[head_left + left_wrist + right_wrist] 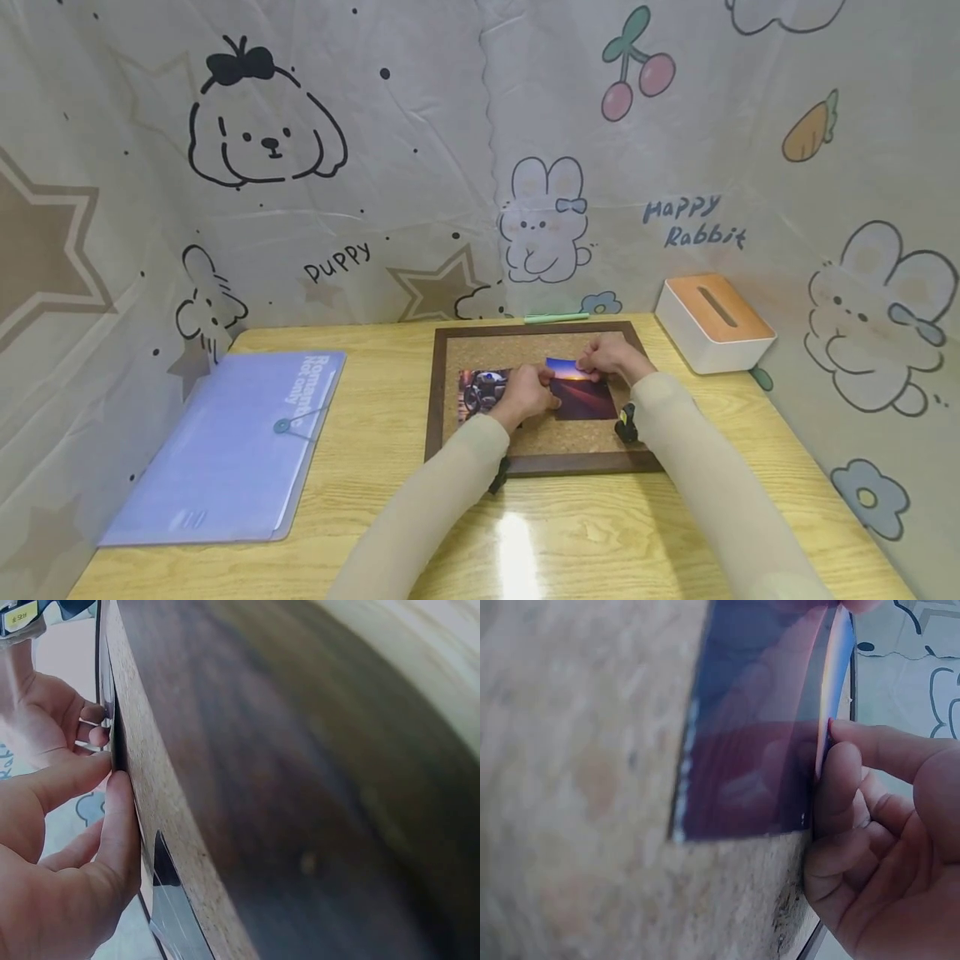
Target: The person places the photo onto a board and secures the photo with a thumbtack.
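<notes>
A sunset photo print [583, 402], blue and orange above dark red, lies on the right part of a brown-framed cork board [555, 442]. My left hand [527, 392] pinches its left edge between thumb and finger. At the upper right my right hand [609, 356] pinches its top edge; a small red spot shows at that fingertip in the right wrist view, too small to tell what it is. The print's top part bends up slightly there. Left of it, a motorcycle photo [474, 393] on the board is partly hidden by my left hand.
A translucent blue document folder [225, 450] lies on the wooden table [375, 400] at the left. A white tissue box [716, 333] with an orange lid stands at the back right. Behind the board is a green stick-like thing [557, 318]. Printed cloth [420, 108] surrounds the table.
</notes>
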### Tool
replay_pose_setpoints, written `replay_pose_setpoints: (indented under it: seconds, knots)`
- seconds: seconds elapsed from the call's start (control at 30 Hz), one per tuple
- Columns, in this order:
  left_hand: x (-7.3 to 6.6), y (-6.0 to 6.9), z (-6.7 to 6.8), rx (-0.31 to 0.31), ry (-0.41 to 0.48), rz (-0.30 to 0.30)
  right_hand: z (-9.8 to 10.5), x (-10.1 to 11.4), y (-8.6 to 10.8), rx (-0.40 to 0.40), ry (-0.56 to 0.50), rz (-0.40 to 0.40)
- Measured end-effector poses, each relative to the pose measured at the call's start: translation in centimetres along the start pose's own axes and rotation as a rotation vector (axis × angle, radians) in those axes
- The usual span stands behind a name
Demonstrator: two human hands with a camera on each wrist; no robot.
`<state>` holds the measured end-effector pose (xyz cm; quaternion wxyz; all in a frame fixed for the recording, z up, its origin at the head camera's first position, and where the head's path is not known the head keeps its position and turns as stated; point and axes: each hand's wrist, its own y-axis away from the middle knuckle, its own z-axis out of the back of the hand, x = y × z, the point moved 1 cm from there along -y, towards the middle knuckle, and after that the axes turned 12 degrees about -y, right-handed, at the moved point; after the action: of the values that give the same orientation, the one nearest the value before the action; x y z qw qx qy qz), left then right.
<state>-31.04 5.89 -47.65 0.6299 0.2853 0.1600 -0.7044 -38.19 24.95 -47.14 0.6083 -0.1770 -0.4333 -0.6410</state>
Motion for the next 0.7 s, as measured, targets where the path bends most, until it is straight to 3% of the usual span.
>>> replay_pose_setpoints:
  seconds: [0.5, 0.7]
  knots:
    - [-0.1, 0.2, -0.1, -0.027, -0.077, -0.031, -0.3, -0.6, 0.4, -0.012, 0.001, 0.057]
    - [0.2, 0.4, 1.1, 0.008, 0.016, -0.020, 0.2, -0.8, 0.9, -0.012, -0.031, 0.127]
